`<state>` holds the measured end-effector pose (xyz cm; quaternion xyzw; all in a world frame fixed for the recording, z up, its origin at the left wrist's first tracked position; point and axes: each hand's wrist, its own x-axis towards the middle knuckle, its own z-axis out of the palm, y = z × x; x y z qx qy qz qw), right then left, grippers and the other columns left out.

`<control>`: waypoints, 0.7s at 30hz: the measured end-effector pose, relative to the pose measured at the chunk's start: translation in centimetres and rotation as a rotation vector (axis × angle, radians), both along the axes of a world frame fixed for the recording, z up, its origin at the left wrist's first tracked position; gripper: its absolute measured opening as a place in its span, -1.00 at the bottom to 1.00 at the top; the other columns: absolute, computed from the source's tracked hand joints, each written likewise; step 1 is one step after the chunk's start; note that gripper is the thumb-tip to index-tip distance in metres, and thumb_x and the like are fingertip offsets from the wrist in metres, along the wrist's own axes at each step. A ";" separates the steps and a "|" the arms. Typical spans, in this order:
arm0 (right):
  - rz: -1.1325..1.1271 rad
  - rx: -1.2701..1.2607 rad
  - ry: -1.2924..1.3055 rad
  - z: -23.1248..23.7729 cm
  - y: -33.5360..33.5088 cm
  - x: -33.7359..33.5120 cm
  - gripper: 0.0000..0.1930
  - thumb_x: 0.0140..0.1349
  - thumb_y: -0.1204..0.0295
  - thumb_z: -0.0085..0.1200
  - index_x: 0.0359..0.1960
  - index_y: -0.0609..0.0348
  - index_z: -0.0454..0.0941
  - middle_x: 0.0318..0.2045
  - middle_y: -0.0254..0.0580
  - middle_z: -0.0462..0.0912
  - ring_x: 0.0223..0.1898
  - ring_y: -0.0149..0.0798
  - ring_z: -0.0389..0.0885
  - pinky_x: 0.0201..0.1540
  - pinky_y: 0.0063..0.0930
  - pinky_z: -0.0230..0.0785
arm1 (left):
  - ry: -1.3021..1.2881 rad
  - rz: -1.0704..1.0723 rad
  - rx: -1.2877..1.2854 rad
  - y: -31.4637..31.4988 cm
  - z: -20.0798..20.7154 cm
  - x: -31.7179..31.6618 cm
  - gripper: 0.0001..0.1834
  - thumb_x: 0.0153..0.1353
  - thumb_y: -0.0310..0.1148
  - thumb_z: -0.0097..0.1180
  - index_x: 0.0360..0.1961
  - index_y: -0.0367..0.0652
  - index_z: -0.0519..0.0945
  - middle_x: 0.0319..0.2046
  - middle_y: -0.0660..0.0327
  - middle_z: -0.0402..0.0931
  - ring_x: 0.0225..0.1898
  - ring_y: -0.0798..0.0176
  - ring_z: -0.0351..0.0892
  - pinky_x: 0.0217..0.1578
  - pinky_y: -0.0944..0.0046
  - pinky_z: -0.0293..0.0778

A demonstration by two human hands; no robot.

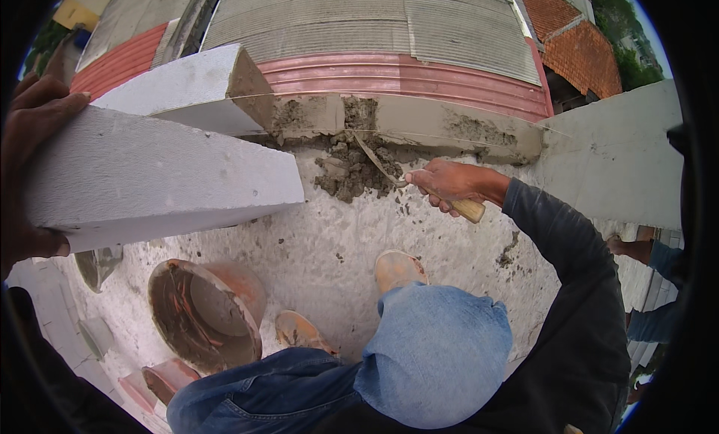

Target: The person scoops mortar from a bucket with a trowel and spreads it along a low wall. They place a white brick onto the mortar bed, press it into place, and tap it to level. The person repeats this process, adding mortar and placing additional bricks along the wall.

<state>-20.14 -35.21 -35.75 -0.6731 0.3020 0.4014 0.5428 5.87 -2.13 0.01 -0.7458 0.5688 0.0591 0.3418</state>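
My left hand (30,134) grips the end of a large white lightweight block (165,164), fingers over its top and thumb at the lower edge. The block is near the camera, its free end pointing right. My right hand (449,181) is wrapped round the wooden handle of a trowel (378,161). The thin blade reaches up and left into a heap of wet grey mortar (348,173) at the foot of a low block course (404,121). More mortar is smeared on that course's face and over a joint in it.
Another white block (198,86) rests at the course's left end. A mortar-caked bucket (210,310) stands left of my feet, with smaller containers beside it. A grey wall (625,153) rises at right; part of another person (663,262) shows there. Corrugated roofs (322,22) lie beyond.
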 end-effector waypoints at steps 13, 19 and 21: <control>0.041 -0.528 -0.450 0.1 11.3 -13.4 -0.61 0.48 0.30 0.14 0.15 0.33 0.40 -0.05 0.25 0.62 -0.19 0.26 0.71 -0.23 0.04 0.56 | -0.003 -0.091 -0.042 0.9 -0.3 0.0 0.10 -0.38 -0.30 0.74 0.36 -0.25 0.60 0.24 0.03 0.67 0.35 -0.08 0.54 0.52 -0.03 0.23; 0.326 -1.021 -0.704 5.6 6.7 -10.4 -0.55 0.50 0.31 0.15 0.29 0.29 0.41 -0.05 0.06 0.62 -0.22 0.06 0.75 -0.30 -0.10 0.61 | 0.024 -0.023 0.005 0.7 0.2 0.6 0.02 -0.32 -0.28 0.69 0.33 -0.27 0.62 0.17 0.04 0.70 0.25 -0.06 0.60 0.43 0.00 0.32; 0.452 -1.171 -0.636 6.4 4.3 -7.2 -0.57 0.48 0.33 0.14 0.27 0.29 0.44 -0.12 0.03 0.63 -0.24 0.02 0.75 -0.31 -0.12 0.61 | 0.044 -0.015 -0.022 0.9 0.0 0.6 0.00 -0.30 -0.29 0.67 0.31 -0.27 0.63 0.14 0.05 0.70 0.21 -0.04 0.62 0.38 0.02 0.35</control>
